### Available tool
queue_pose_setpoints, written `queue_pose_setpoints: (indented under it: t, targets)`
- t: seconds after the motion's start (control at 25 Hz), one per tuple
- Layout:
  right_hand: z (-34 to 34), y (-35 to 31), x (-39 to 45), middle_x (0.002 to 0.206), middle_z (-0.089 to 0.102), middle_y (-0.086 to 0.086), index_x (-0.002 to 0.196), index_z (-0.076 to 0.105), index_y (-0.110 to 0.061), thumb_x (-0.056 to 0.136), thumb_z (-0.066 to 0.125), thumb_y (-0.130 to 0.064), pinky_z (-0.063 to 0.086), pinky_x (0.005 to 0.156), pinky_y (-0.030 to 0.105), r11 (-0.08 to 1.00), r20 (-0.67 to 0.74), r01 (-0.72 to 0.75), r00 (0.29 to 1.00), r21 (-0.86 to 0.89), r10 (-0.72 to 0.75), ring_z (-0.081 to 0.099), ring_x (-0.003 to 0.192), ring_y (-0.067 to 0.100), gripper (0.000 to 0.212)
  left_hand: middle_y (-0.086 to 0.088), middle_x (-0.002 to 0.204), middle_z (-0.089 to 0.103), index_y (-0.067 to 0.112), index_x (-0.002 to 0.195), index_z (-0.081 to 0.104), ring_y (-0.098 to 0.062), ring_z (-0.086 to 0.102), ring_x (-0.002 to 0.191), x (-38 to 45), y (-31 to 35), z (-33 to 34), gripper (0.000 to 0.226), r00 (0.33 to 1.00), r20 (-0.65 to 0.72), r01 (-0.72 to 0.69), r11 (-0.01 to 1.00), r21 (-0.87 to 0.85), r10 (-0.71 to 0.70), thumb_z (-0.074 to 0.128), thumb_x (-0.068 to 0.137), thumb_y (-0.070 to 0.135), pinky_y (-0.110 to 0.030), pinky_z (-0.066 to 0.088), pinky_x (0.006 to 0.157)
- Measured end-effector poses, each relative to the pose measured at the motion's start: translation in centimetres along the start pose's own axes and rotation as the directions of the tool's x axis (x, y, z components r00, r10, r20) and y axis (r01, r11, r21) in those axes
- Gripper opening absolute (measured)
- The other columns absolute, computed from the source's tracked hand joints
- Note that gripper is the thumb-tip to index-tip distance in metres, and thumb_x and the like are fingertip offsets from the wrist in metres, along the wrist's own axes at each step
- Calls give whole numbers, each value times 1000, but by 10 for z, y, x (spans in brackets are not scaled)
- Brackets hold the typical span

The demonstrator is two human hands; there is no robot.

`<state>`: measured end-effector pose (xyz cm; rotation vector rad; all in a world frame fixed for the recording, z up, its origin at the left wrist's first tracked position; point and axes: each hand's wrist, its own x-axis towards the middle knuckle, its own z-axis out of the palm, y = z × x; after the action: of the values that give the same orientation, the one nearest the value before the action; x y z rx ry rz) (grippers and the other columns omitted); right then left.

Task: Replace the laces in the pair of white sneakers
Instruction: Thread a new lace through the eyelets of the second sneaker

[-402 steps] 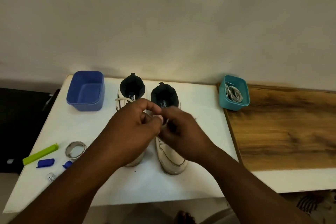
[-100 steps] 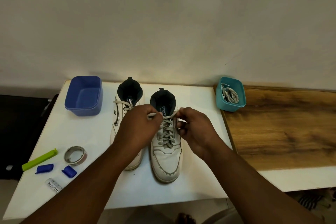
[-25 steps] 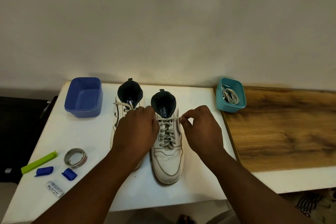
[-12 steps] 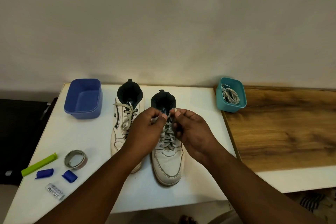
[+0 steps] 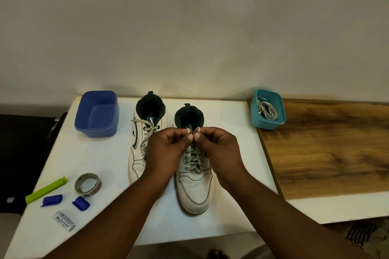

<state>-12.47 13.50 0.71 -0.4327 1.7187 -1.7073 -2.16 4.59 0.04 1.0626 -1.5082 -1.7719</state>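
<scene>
- While both hands are working over the right sneaker (image 5: 194, 183), which is sitting toes toward the near edge of the white table (image 5: 231, 153) around its middle, the left hand (image 5: 166, 149) and right hand (image 5: 219, 149) are each pinching a small loop of the lace (image 5: 192, 162) between thumb and fingertips, right above the tongue. Tight, narrow pinches, nothing loose.
- Looks like the bow-tying bit to me, so I'm thinking the trick is keeping both loops about the same size before crossing them.
- I'd be pulling sideways, not up, since yanking upward is probably lifting the shoe off the table.
- Worth keeping tension on the crisscrossed rows below so they aren't going slack while the knot is closing.
- Left sneaker (image 5: 145, 143) is sitting just beside it, laced but with its ends lying loose, so that one seems to be waiting for a bow too.
- Teal tub (image 5: 267, 126) at the far right corner of the white table is holding a bundle of laces (image 5: 267, 111); can't tell if they're the old ones or spares.
- Blue tub (image 5: 96, 126) near the far left corner isn't getting in the way.
</scene>
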Motion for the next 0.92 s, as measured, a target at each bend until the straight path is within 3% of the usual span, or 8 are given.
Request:
queue_pose_setpoints:
  t: [0.2,0.28,0.44,0.76,0.92]
  targets:
    - [3,9,3,96,80,-3,105,78,-13,97,69,-8,59,85,22,979,-46,112,992,-170,-121,75,93,10,13,5,86,78,19,105,76,-1,72,77,0,0,-2,14,998,53,-29,995,93,24,65,97,17,-10,51,62]
    - [5,11,2,97,79,-5,105,79,-16,99,66,-10,58,87,23,972,-42,128,989,-200,-139,74,95,7,15,1,82,78,19,103,77,-5,71,70,0,1,-2,15,999,53,-3,998,58,0,65,97,13,-13,53,60]
    - [5,11,2,96,80,0,102,79,-14,94,72,-5,60,89,28,993,-54,75,995,-95,-81,76,96,14,14,-5,85,78,15,100,77,-16,74,77,3,-5,-3,13,999,34,42,999,-4,-42,75,88,11,-30,58,75]
    - [4,11,3,92,80,7,102,77,-8,91,74,-2,60,80,25,1000,-66,24,998,-6,-25,77,89,16,12,-3,81,77,9,92,72,-14,75,75,3,-5,0,17,996,-49,70,997,-35,-72,83,80,12,-19,57,66]
    - [8,14,2,92,79,7,102,76,-9,92,74,-4,62,87,35,999,-85,41,995,-25,-43,77,93,23,11,0,82,77,15,97,66,-10,75,76,5,-7,-2,25,997,-56,59,998,14,-58,84,80,17,-20,58,69]
